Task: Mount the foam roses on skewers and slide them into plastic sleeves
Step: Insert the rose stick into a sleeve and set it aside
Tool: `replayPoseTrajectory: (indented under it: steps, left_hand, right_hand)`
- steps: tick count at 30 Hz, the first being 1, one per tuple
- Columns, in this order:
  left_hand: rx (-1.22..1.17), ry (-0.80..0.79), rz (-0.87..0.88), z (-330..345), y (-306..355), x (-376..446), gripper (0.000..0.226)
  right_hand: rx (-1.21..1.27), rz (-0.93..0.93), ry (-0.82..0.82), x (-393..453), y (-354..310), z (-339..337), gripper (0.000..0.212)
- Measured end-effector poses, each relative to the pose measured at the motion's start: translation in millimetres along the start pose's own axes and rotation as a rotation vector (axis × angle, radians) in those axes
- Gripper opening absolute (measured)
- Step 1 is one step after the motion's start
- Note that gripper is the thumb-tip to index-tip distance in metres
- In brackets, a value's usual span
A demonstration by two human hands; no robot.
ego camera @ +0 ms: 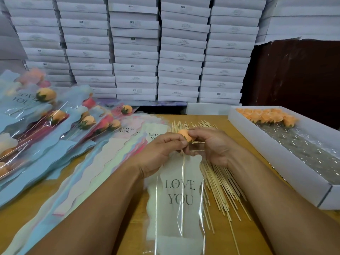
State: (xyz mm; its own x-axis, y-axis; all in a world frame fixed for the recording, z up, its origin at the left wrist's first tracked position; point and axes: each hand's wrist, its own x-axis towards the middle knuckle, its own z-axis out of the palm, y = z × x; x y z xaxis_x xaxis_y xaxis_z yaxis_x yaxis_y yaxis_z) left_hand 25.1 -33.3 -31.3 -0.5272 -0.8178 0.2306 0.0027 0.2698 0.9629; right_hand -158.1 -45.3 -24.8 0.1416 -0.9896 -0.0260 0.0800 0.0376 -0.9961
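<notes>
An orange foam rose (185, 134) sits on top of a wooden skewer (183, 173) at the middle of the table. My right hand (211, 144) pinches the rose head. My left hand (161, 151) pinches the skewer just under the rose. The skewer's shaft runs down inside a white plastic sleeve (179, 203) printed "LOVE YOU", which lies flat toward me. The rose head is above the sleeve's mouth.
Loose skewers (220, 181) fan out right of the sleeve. A white box (287, 162) at right holds orange roses (266, 116). Empty sleeves (114, 155) lie left of centre; finished sleeved roses (36, 118) pile at far left. Stacked white boxes (136, 52) wall the back.
</notes>
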Motion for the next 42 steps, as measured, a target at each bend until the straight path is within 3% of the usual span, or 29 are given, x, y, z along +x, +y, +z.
replayPoseTrajectory:
  steps: [2, 10, 16, 21, 27, 34, 39, 42]
  left_hand:
    - [0.087, 0.097, 0.009, -2, -1, 2, 0.019]
    - [0.234, 0.256, 0.189, -3, -7, 7, 0.010]
    - [0.205, 0.276, 0.222, -3, -6, 6, 0.011]
    - [0.169, 0.336, 0.218, -5, -8, 8, 0.013]
    - [0.146, 0.330, 0.230, -4, -11, 10, 0.015]
    - [0.092, 0.373, 0.186, -11, -10, 11, 0.013]
    - [0.048, 0.500, 0.170, -19, -10, 13, 0.011]
    - [0.015, 0.612, 0.151, -23, -10, 14, 0.012]
  right_hand:
    - [-0.016, 0.007, 0.017, 0, 0, 0, 0.003]
    - [0.130, 0.000, 0.008, -1, -2, 0, 0.013]
    - [-0.046, -0.020, 0.023, -3, -2, 1, 0.008]
    - [-0.141, -0.042, -0.003, -6, -3, 5, 0.039]
    - [-0.222, -0.046, 0.009, -8, -2, 12, 0.059]
    - [-0.130, 0.005, -0.012, -7, 0, 11, 0.041]
    - [-0.137, 0.071, -0.105, -9, -1, 10, 0.055]
    - [-0.244, 0.178, -0.284, -11, -4, 0, 0.049]
